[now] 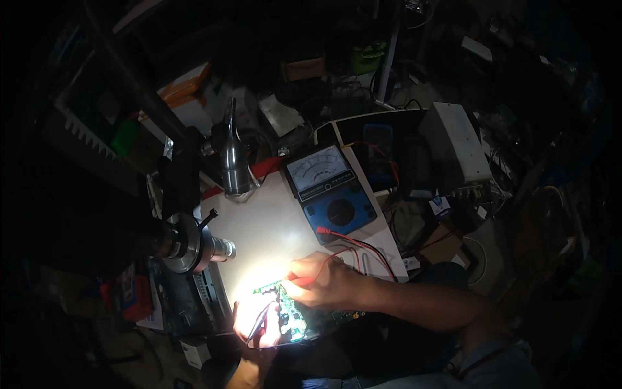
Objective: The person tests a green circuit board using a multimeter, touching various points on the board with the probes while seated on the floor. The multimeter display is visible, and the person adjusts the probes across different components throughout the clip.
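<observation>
A green circuit board [295, 322] lies under a bright pool of light near the lower middle. My left hand [251, 318] is closed at the board's left side, its fingers round a thin dark test probe [258, 325]. From the right, my right hand [327, 284] reaches over the board's upper edge, closed on a red test probe [303, 281]. Glare and fingers hide where the probe tips meet the board. Beyond my right hand sits a blue and black analog multimeter [330, 194], with a red and a black lead running from it.
A metal lamp [236, 170] hangs over the pale work mat [259, 223]. Left of the mat, a microscope-like lens barrel [222, 249] juts in on a dark arm. A grey metal box [455, 142] stands at the back right, among cables and clutter.
</observation>
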Demonstrator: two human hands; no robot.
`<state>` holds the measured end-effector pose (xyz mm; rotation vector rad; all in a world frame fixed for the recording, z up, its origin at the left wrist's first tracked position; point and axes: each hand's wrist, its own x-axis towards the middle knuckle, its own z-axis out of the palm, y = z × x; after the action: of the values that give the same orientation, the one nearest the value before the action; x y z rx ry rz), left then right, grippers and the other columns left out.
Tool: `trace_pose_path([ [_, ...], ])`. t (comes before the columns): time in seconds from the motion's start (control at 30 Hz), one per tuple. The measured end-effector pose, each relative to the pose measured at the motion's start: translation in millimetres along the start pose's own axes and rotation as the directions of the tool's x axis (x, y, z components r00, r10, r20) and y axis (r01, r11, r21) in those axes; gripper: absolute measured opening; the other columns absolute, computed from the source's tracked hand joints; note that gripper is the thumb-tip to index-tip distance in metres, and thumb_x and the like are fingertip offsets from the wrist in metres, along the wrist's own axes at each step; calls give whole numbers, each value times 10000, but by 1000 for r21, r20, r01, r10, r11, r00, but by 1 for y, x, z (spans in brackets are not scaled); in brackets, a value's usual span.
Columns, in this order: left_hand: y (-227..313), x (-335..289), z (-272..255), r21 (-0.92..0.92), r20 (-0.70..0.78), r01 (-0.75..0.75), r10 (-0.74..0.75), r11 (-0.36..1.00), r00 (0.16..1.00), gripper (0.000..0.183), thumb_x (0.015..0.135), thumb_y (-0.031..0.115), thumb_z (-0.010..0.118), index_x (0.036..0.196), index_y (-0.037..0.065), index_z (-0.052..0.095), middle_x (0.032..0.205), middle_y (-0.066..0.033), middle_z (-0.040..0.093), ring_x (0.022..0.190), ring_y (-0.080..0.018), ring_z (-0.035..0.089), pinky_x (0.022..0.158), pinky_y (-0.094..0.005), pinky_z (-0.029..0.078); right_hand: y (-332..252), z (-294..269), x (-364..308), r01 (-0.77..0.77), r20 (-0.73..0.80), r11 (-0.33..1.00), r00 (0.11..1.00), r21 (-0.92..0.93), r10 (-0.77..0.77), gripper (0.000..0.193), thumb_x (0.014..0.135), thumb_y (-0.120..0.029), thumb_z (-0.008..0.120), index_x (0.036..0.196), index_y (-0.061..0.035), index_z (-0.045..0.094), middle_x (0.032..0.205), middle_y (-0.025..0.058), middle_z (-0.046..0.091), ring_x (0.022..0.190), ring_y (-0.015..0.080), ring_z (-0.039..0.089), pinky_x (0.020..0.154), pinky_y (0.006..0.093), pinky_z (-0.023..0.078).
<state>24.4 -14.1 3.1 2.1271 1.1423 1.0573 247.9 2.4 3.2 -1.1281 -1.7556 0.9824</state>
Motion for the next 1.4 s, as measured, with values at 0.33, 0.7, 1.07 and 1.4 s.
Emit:
trace_pose_path([
  [0.33, 0, 2, 3, 2, -51, -12, 12, 1000, 999, 150, 835, -38, 666, 975, -52, 717, 936, -182, 695, 841, -315, 665, 788, -389, 544, 11, 6, 0, 203, 8, 954, 979, -219, -206, 141, 814, -72, 738, 851, -8, 618, 822, 99, 568, 741, 293, 613, 659, 407, 492],
  [0.7, -2, 3, 5, 47, -68, -62, 66, 997, 996, 118, 799, -42, 682, 908, -34, 726, 878, -168, 701, 811, -328, 658, 769, -413, 540, 10, 1, 2, 364, 33, 872, 927, -327, -375, 147, 813, -69, 752, 867, -16, 626, 811, 102, 585, 749, 292, 626, 656, 409, 501],
  [1.07, -8, -1, 2, 36, -15, -74, 74, 997, 997, 170, 870, -22, 652, 1023, -67, 711, 960, -193, 682, 867, -309, 673, 799, -371, 555, 21, 11, 0, 340, 14, 888, 935, -308, -354, 201, 789, -91, 702, 818, -13, 518, 828, 116, 521, 692, 286, 594, 605, 430, 463],
  [1.4, -2, 1, 0, 18, 13, -68, 67, 998, 998, 192, 878, -53, 640, 1056, -65, 708, 1002, -198, 675, 880, -293, 681, 798, -361, 562, 15, 5, 2, 352, 10, 878, 929, -325, -369, 185, 859, -125, 677, 848, -25, 521, 758, 137, 525, 674, 334, 586, 617, 445, 468],
])
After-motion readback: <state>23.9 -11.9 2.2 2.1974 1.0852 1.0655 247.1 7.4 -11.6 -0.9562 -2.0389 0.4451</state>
